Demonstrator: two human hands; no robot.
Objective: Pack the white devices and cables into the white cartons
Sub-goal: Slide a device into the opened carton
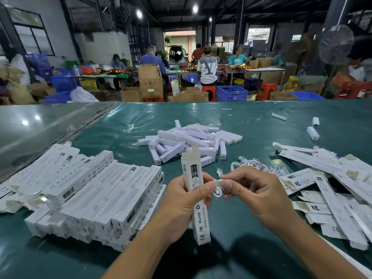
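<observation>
Left hand (182,202) grips an upright open carton (196,195) above the surface's (124,125) near edge while right hand (254,195) pinches a coiled cable (218,188) beside it; devices (189,140) lie heaped mid-surface

Carton (198,200) middle behind left hand (181,206) — far workers blurred.
</observation>
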